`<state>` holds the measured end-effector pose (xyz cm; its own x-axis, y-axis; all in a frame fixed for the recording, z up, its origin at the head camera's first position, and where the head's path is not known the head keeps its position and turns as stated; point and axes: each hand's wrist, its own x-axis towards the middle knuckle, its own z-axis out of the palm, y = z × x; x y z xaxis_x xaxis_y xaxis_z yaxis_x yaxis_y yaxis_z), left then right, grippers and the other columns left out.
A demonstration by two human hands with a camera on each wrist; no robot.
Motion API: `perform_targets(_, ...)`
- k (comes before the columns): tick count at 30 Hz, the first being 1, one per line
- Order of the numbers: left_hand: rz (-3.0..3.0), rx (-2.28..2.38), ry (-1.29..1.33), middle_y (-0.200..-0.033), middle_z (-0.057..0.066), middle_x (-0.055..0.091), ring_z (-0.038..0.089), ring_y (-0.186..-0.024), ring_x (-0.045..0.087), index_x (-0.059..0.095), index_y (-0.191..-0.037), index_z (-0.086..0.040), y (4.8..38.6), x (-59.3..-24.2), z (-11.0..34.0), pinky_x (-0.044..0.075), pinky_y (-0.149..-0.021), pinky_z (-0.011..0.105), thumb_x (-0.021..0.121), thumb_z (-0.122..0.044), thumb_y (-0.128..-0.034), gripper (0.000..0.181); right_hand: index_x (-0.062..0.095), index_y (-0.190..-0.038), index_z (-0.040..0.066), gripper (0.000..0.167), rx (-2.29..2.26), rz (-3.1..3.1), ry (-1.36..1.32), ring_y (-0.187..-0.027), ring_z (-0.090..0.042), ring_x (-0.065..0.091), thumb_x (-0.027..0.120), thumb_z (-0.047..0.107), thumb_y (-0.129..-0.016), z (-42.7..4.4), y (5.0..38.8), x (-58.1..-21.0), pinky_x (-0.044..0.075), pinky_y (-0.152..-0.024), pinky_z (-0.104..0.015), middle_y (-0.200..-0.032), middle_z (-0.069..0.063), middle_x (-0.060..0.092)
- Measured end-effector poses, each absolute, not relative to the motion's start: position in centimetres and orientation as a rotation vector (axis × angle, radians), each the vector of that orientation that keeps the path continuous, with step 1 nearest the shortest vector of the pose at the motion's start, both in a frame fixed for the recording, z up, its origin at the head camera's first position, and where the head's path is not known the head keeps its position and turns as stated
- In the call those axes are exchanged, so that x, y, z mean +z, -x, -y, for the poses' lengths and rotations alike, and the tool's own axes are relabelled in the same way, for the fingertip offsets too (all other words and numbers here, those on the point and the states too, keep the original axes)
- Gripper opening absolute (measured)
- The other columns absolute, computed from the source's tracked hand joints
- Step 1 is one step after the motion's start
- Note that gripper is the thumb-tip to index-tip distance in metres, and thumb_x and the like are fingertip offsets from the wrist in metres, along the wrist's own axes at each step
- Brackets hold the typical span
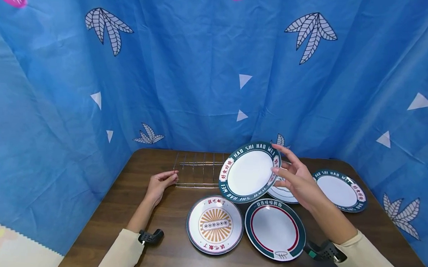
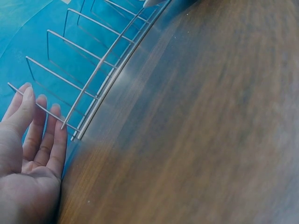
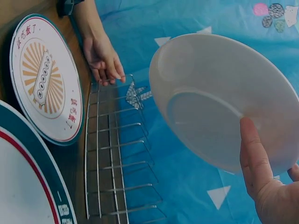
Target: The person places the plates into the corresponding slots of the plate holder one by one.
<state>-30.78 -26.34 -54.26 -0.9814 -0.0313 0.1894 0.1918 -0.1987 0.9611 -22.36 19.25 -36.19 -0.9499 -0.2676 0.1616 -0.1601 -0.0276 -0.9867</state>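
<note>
A green-rimmed plate [image 1: 249, 171] with "HAO SHI HAO WEI" lettering is held tilted above the table by my right hand [image 1: 298, 179], thumb on its face and fingers behind. Its plain white underside [image 3: 210, 102] fills much of the right wrist view. At the left end of a metal wire dish rack [image 1: 197, 184], my left hand [image 1: 160, 185] pinches the end wire between thumb and fingers. In the left wrist view the upright wires of the rack [image 2: 93, 63] show no plate between those nearest the hand. The held plate hides the rack's right part in the head view.
In front lie a plate with an orange sunburst [image 1: 215, 225] and a red-ringed green-rimmed plate [image 1: 275, 231]. Another white plate [image 1: 283, 195] is partly covered behind the right hand. A green-rimmed plate [image 1: 340, 190] lies at the right. A blue curtain [image 1: 208, 89] hangs behind the table [image 1: 124, 209].
</note>
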Motion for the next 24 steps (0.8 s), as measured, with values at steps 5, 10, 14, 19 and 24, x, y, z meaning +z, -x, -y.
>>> perform_targets(5,1.882,-2.326,0.212,-0.127,0.042,0.056,0.019,-0.089,0.075,0.073,-0.112,0.008,31.0,-54.0,26.4,0.060,-0.087,0.034,0.069,0.001,-0.0941,0.020,0.029,-0.160,0.026,0.070,-2.124,-2.135,0.486,-0.108,-0.019,0.067,0.064,0.012,-0.101,-17.9,23.5,-36.3,0.062,-0.083,-0.040,-0.144,-0.027,0.043)
perform_targets(10,1.874,-2.307,0.240,-0.125,0.040,0.058,0.017,-0.088,0.075,0.071,-0.113,0.010,31.2,-53.9,26.6,0.061,-0.086,0.033,0.068,0.002,-0.0946,0.021,0.029,-0.159,0.027,0.070,-2.109,-2.126,0.530,-0.110,-0.023,0.065,0.065,0.013,-0.100,-16.6,24.6,-36.2,0.062,-0.085,-0.041,-0.145,-0.026,0.043)
perform_targets(14,1.891,-2.303,0.223,-0.124,0.043,0.057,0.017,-0.088,0.075,0.068,-0.115,0.014,31.0,-54.0,26.4,0.061,-0.086,0.033,0.067,0.002,-0.0950,0.023,0.030,-0.159,0.026,0.070,-2.105,-2.098,0.563,-0.108,-0.026,0.065,0.066,0.012,-0.100,-15.8,25.2,-36.0,0.062,-0.085,-0.042,-0.141,-0.026,0.044)
perform_targets(19,1.914,-2.303,0.178,-0.119,0.041,0.061,0.018,-0.086,0.074,0.063,-0.114,0.019,30.6,-54.3,26.1,0.062,-0.084,0.033,0.067,0.003,-0.0950,0.026,0.030,-0.158,0.026,0.070,-2.084,-2.075,0.591,-0.104,-0.029,0.067,0.066,0.012,-0.100,-14.7,25.6,-36.1,0.062,-0.085,-0.044,-0.132,-0.028,0.049)
perform_targets(24,1.895,-2.300,0.153,-0.112,0.037,0.066,0.019,-0.085,0.074,0.063,-0.111,0.019,30.7,-54.2,26.3,0.063,-0.081,0.032,0.067,0.004,-0.0942,0.023,0.033,-0.157,0.028,0.070,-2.067,-2.068,0.611,-0.104,-0.033,0.066,0.069,0.015,-0.098,-13.1,26.4,-35.7,0.061,-0.085,-0.047,-0.126,-0.028,0.050)
